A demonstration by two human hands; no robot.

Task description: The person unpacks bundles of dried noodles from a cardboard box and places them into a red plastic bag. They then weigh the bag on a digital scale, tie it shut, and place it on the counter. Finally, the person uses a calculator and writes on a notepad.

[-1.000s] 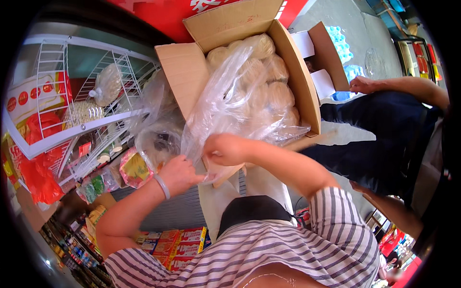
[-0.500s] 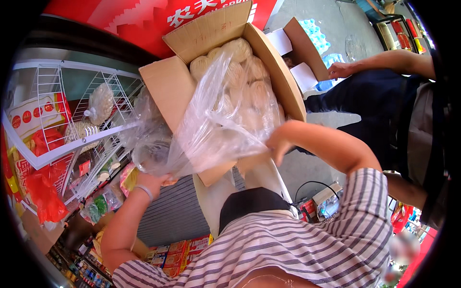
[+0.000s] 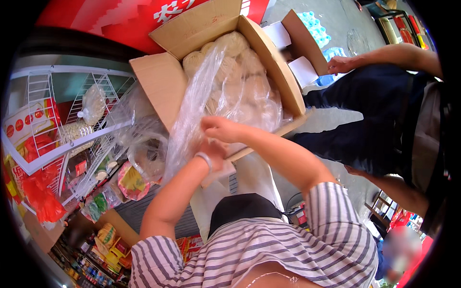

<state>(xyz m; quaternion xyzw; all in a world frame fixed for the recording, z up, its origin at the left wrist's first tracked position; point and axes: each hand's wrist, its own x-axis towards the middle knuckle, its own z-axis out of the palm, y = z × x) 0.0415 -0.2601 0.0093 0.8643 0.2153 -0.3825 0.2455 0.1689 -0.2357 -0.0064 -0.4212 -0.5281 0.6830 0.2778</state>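
Note:
A large open cardboard box [image 3: 158, 81] holds several round bundles of pale, fine strands [image 3: 235, 45]. Over them lies a clear plastic liner [image 3: 185, 117], bunched along the box's left and near sides. My right hand [image 3: 222, 128] is at the near edge of the box, its fingers closed on the gathered liner. Just below it, nearly touching, is my left hand [image 3: 215, 152], with a light band on the wrist. Motion blurs the left fingers, so their grip does not show.
White wire racks [image 3: 72, 139] stand left, holding bagged goods and red plastic bags [image 3: 42, 197]. More clear plastic [image 3: 149, 149] hangs beside the box. At right, a person in dark trousers [image 3: 355, 96] stands near a smaller open carton [image 3: 307, 45] and packs of bottles [image 3: 314, 29].
My right hand has swung left across the box's near edge. My left hand has moved right and up toward it. The liner is drawn into a narrower bunch.

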